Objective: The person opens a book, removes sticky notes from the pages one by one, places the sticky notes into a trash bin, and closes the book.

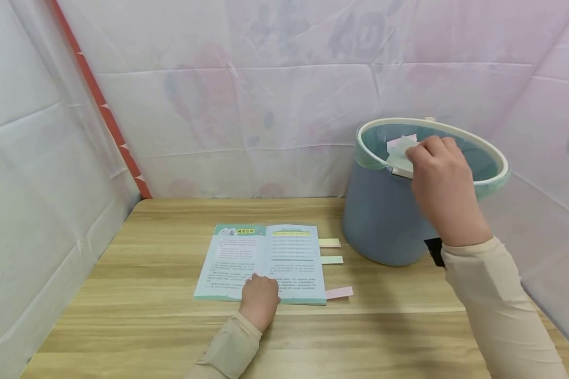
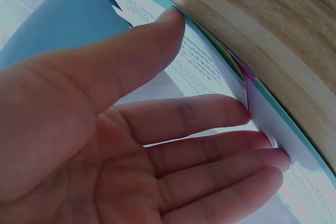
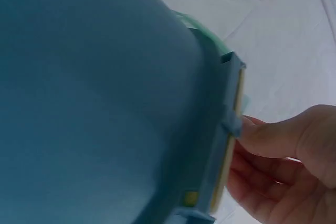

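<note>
An open booklet (image 1: 294, 284) with printed pages and a green border lies on the table. My left hand (image 1: 260, 295) rests on its lower edge near the fold; in the left wrist view the fingers (image 2: 210, 153) are fairly straight and touch the page. Over the mouth of a blue-grey trash bin (image 1: 384, 216), my right hand (image 1: 443, 184) pinches a pale greenish piece of paper (image 1: 398, 152). A pink bit of paper (image 1: 403, 141) shows just behind it. In the right wrist view the thumb (image 3: 262, 137) is beside the bin's rim (image 3: 227, 161), and the paper is mostly hidden.
Yellow, green and pink tabs (image 1: 339, 292) stick out from the booklet's right side. A green liner (image 1: 372, 158) folds over the bin's rim. White printed cloth (image 1: 265, 105) hangs behind the wooden table (image 1: 147, 252) and along both sides.
</note>
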